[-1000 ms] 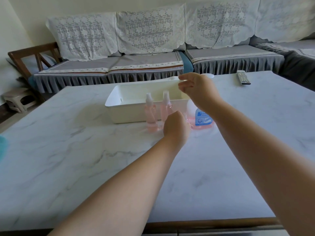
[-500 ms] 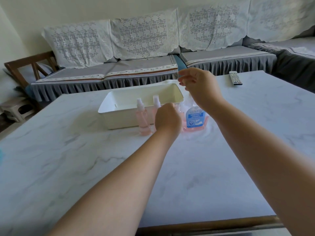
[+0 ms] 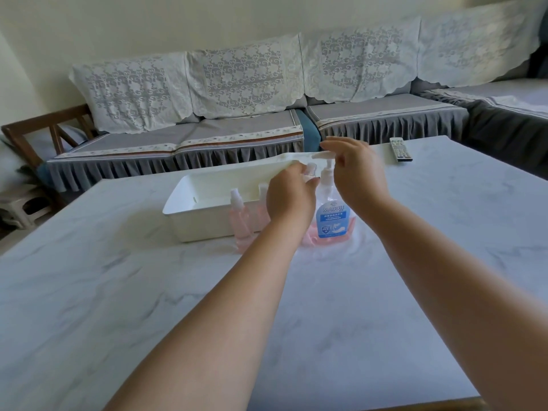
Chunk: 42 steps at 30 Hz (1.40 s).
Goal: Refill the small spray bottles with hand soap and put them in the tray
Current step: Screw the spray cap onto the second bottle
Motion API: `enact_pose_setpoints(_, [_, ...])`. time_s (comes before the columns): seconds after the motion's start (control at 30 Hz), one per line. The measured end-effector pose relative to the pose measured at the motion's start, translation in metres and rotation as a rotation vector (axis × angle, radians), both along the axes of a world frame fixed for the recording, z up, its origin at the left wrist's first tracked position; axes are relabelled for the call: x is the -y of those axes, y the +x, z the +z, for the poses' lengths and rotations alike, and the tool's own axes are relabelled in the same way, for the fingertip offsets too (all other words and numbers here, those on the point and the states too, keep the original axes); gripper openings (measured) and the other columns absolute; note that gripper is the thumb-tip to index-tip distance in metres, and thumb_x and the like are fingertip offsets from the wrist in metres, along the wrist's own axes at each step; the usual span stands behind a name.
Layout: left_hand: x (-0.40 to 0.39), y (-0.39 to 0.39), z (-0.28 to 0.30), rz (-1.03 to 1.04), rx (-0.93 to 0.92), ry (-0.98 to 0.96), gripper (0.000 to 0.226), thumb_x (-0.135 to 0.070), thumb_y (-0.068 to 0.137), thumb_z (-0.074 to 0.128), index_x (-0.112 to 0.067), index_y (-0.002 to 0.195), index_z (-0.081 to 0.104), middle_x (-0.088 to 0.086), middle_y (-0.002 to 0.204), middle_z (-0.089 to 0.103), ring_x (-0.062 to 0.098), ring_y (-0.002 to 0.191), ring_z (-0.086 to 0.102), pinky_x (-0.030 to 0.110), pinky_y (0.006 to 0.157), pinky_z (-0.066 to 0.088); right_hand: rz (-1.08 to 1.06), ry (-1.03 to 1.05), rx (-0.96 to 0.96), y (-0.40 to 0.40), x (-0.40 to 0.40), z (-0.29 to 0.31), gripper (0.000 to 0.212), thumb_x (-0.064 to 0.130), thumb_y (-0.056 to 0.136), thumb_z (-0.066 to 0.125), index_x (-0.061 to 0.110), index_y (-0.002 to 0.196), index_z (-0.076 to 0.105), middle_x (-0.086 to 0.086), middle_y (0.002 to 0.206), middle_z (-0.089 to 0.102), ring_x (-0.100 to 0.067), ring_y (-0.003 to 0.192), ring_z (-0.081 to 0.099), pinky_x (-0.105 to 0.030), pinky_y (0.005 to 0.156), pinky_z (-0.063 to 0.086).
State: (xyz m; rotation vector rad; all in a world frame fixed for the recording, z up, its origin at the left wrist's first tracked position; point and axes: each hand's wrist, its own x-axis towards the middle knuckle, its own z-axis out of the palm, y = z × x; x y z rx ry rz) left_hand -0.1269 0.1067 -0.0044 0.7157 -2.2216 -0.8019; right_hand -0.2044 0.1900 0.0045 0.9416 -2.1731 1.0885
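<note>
hand soap bottle (image 3: 331, 221), "maddie handwash" label

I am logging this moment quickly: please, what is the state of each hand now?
Left hand: grips a small spray bottle, lifted beside the soap bottle.
Right hand: fingers loosely curled at the soap pump; grip cannot be told.

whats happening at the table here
A person reaches both hands over a marble-look table. The left hand is at a small pink spray bottle, apparently lifting it. The right hand has its fingers at the pump of the hand soap bottle. Another spray bottle stands in front of the empty white tray. No refilled bottle is in the tray yet.
</note>
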Motion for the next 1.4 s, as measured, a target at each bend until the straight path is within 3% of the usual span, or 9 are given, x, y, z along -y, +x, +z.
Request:
enact_pose_setpoints(0.23, [0.001, -0.009, -0.002, 0.028, -0.061, -0.010, 0.023, -0.028, 0.095, 0.062, -0.023, 0.116, 0.068, 0.005, 0.108, 0.070, 0.025, 0.099, 0.062, 0.028, 0.071, 0.036, 0.023, -0.031, 0.050, 0.006, -0.003, -0.003, 0.047, -0.006, 0.085, 0.039, 0.015, 0.117, 0.066, 0.000, 0.122, 0.064, -0.016, 0.109, 0.060, -0.021, 0.090, 0.045])
enact_pose_setpoints(0.53, [0.007, -0.011, 0.000, 0.035, -0.084, -0.139, 0.032, -0.018, 0.094, 0.064, -0.026, 0.125, 0.066, 0.007, 0.118, 0.061, 0.026, 0.106, 0.060, 0.027, 0.081, 0.040, -0.005, -0.008, 0.064, 0.012, -0.001, -0.002, 0.050, -0.009, 0.078, 0.041, 0.016, 0.115, 0.065, -0.001, 0.114, 0.068, -0.021, 0.099, 0.062, -0.028, 0.078, 0.050])
enact_pose_setpoints(0.8, [0.009, -0.012, -0.009, 0.046, -0.061, -0.160, 0.031, -0.016, 0.094, 0.063, -0.027, 0.124, 0.068, 0.006, 0.122, 0.062, 0.027, 0.110, 0.058, 0.029, 0.085, 0.044, -0.052, -0.010, 0.005, 0.012, 0.009, -0.023, 0.051, -0.016, 0.069, 0.044, 0.008, 0.109, 0.065, -0.010, 0.104, 0.068, -0.028, 0.096, 0.060, -0.027, 0.072, 0.042])
enact_pose_setpoints(1.0, [0.010, -0.012, -0.006, 0.043, -0.046, -0.155, 0.032, -0.018, 0.094, 0.063, -0.029, 0.123, 0.068, 0.007, 0.122, 0.061, 0.028, 0.113, 0.057, 0.034, 0.089, 0.046, -0.049, 0.004, 0.047, 0.014, 0.002, -0.020, 0.055, -0.014, 0.071, 0.043, 0.016, 0.112, 0.064, -0.006, 0.107, 0.067, -0.025, 0.094, 0.059, -0.024, 0.066, 0.035])
enact_pose_setpoints(1.2, [0.009, -0.012, 0.003, 0.055, -0.065, -0.149, 0.029, -0.020, 0.094, 0.064, -0.030, 0.122, 0.068, 0.005, 0.116, 0.060, 0.028, 0.109, 0.058, 0.035, 0.084, 0.047, -0.014, -0.029, 0.076, 0.012, 0.000, -0.008, 0.057, -0.008, 0.076, 0.041, 0.022, 0.121, 0.061, -0.003, 0.115, 0.066, -0.022, 0.102, 0.058, -0.022, 0.073, 0.038])
enact_pose_setpoints(1.4, [0.013, -0.014, -0.003, 0.041, -0.067, -0.125, 0.029, -0.016, 0.093, 0.064, -0.030, 0.117, 0.071, 0.006, 0.121, 0.061, 0.028, 0.111, 0.057, 0.036, 0.090, 0.049, -0.029, -0.075, -0.007, 0.014, 0.007, -0.018, 0.054, -0.015, 0.068, 0.043, 0.009, 0.110, 0.067, -0.007, 0.108, 0.069, -0.025, 0.103, 0.060, -0.026, 0.081, 0.044])
